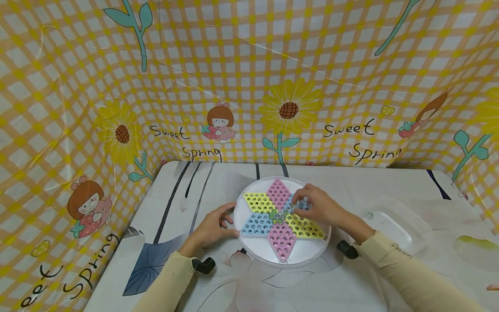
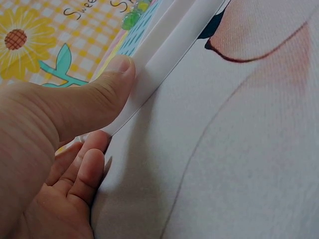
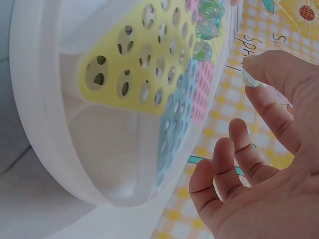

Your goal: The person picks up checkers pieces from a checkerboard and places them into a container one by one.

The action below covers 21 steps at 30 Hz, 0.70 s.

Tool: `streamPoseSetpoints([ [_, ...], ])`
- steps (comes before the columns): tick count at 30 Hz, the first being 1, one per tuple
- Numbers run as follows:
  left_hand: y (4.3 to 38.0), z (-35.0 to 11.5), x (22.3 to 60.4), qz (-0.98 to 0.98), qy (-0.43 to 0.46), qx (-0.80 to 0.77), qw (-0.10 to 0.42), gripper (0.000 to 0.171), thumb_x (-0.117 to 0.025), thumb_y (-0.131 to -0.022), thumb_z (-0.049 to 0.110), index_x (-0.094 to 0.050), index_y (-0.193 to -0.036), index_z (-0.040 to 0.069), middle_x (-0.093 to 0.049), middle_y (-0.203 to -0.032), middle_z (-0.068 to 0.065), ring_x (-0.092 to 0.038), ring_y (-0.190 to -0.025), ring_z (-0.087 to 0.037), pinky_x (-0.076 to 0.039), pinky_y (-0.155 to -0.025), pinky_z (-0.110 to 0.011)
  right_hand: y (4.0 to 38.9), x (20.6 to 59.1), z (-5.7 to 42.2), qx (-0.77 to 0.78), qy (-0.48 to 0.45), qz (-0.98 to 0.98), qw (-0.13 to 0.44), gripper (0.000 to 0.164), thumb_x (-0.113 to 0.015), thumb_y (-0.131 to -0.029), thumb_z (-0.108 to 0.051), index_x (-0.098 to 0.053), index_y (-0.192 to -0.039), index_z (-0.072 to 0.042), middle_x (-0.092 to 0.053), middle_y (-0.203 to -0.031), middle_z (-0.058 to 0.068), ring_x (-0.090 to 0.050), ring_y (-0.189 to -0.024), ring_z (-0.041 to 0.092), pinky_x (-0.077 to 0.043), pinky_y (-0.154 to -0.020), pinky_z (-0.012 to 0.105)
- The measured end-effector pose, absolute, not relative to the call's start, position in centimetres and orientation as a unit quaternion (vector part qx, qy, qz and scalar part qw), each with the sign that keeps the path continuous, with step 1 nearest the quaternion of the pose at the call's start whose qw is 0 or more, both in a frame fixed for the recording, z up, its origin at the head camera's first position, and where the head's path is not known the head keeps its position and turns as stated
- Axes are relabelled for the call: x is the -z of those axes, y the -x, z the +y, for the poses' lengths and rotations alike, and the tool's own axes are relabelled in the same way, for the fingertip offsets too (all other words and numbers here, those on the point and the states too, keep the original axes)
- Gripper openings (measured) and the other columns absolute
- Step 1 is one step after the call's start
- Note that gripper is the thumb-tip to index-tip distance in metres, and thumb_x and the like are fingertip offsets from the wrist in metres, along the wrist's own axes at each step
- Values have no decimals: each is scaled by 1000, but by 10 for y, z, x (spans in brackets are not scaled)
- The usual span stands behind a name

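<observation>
A round white Chinese checkers board (image 1: 255, 253) with a pink, yellow and blue star lies on the table. Several clear marbles with green and bluish swirls (image 1: 277, 216) sit clustered in the star's middle. My left hand (image 1: 213, 224) holds the board's left edge, its thumb (image 2: 117, 79) against the white rim and the fingers bent beside it. Over the right side of the star, my right hand (image 1: 317, 206) pinches one clear marble (image 3: 249, 79) between thumb and forefinger. In the right wrist view, its other fingers are bent and hold nothing.
To the right of the board stands a clear plastic container (image 1: 409, 225) with a few marbles (image 1: 368, 215) at its left side. A checked yellow cloth (image 1: 249, 65) hangs behind and at the left of the table. Black wrist devices (image 1: 203, 265) sit at both sleeves.
</observation>
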State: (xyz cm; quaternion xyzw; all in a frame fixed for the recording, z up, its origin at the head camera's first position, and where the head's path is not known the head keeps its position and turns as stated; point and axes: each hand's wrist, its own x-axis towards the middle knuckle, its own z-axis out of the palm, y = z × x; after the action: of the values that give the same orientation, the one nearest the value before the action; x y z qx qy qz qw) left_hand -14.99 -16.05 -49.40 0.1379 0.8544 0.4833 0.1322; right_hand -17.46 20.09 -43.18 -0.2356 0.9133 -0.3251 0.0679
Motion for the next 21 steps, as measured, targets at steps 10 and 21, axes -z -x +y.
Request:
streamPoseSetpoints([
  [10,150,-160,494,856,-138,-481,131,87,-91,-79,14,-47,-154,14,-63,-101,-5,-55,-84,-18,-47,-75,-28,176,421,201,329,234,913,66,16,-79,-90,-14,-71,-103,-15,-58,-111,15,-56,-98,33,-55,-81,46],
  [21,151,-161,496,858,-142,-475,133,87,-90,-80,16,-45,-155,15,-63,-101,-4,-55,-85,-18,-48,-75,-29,173,413,205,331,247,910,43,16,-81,-89,-11,-71,-101,-15,-59,-110,13,-54,-92,26,-50,-72,34],
])
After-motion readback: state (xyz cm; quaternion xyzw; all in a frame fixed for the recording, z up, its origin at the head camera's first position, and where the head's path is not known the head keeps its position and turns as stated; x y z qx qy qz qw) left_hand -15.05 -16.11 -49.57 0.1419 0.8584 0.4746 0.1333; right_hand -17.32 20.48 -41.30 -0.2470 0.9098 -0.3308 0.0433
